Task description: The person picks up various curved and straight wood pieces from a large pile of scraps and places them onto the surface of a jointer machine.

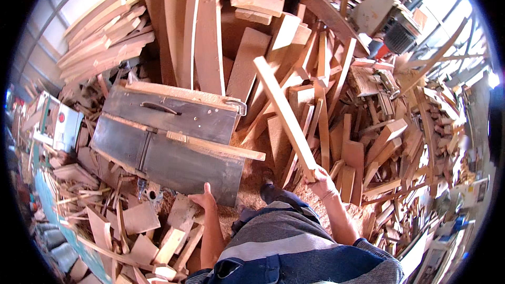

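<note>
My right hand (322, 185) grips the lower end of a long, pale wooden batten (284, 113), which slants up and to the left in front of the stacked timber. My left hand (204, 198) is empty, its thumb and fingers apart, beside the near edge of a woodworking machine with a dark metal table (192, 165), which looks like a jointer. I cannot tell whether that hand touches the metal. A narrow wooden strip (215, 146) lies along the table, its right end jutting past the edge. Behind it stands a dark panel (171, 113) with a curved handle.
Tall boards (209, 37) lean behind the machine, and curved pieces (108, 34) are stacked at the far left. Offcuts (142, 218) cover the floor at near left. More timber (386, 139) is piled on the right, below an electric motor (401, 37). Sawdust (255, 192) lies around my feet.
</note>
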`<state>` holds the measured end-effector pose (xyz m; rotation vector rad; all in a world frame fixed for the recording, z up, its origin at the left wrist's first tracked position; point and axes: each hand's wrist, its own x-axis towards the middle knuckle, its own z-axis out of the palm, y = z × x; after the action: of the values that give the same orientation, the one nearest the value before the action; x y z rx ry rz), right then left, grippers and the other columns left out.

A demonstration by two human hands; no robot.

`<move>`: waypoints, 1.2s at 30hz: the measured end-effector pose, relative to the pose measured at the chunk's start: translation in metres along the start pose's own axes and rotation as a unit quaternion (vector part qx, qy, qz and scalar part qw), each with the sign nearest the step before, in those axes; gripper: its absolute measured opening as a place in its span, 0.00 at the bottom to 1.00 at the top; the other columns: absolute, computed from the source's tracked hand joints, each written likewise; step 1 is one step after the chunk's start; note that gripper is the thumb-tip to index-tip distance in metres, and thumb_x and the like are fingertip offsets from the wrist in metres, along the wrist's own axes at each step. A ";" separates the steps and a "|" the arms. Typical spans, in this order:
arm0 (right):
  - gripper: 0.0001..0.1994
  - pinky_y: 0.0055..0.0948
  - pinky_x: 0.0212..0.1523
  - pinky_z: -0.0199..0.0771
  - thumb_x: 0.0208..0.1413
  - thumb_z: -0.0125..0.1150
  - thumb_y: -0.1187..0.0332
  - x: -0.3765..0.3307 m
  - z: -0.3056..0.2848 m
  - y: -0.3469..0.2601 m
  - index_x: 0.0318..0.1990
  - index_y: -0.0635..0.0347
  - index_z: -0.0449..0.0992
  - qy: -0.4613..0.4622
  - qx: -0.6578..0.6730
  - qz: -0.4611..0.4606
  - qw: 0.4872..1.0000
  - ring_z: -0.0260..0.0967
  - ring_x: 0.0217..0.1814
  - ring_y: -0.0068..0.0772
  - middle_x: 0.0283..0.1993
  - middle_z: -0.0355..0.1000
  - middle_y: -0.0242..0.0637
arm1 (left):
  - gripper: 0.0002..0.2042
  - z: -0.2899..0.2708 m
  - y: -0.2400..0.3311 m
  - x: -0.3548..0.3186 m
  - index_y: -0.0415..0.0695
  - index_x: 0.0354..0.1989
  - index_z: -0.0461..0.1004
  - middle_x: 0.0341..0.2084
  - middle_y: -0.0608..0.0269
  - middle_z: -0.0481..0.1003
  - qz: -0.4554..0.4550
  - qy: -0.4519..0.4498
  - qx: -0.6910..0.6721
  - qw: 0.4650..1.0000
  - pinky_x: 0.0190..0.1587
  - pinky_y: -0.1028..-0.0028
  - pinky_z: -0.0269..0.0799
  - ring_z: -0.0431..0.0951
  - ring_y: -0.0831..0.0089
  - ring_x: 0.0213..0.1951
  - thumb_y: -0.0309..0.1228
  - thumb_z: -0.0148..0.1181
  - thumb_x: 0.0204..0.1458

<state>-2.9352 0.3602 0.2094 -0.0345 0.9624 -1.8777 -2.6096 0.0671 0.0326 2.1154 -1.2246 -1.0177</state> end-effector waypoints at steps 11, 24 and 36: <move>0.11 0.26 0.21 0.60 0.61 0.64 0.58 0.072 0.026 -0.075 0.41 0.54 0.72 0.174 0.009 -0.145 0.974 0.60 0.21 0.20 0.27 0.67 0.28 | 0.59 -0.010 -0.010 0.006 0.24 0.69 0.26 0.68 0.36 0.48 -0.034 -0.051 -0.076 0.995 0.67 0.63 0.60 0.60 0.56 0.65 0.38 0.74 0.48; 0.12 0.19 0.20 0.65 0.62 0.62 0.57 0.191 0.096 -0.154 0.41 0.55 0.74 0.089 -0.144 -0.213 0.962 0.64 0.20 0.18 0.26 0.67 0.25 | 0.52 -0.011 0.003 0.000 0.28 0.69 0.33 0.66 0.42 0.55 -0.044 -0.058 -0.109 0.991 0.66 0.63 0.61 0.62 0.59 0.63 0.30 0.73 0.48; 0.15 0.24 0.23 0.67 0.59 0.67 0.59 0.403 0.271 -0.227 0.43 0.61 0.76 -0.032 -0.158 -0.165 0.973 0.64 0.22 0.22 0.28 0.67 0.27 | 0.26 -0.055 -0.132 -0.077 0.43 0.57 0.64 0.46 0.57 0.72 -0.233 -0.019 -0.230 0.945 0.33 0.59 0.68 0.75 0.55 0.39 0.50 0.57 0.60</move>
<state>-3.2006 -0.0693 0.3892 -0.4699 1.2622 -1.9857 -2.5228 0.2005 -0.0005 2.0383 -0.4270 -1.3893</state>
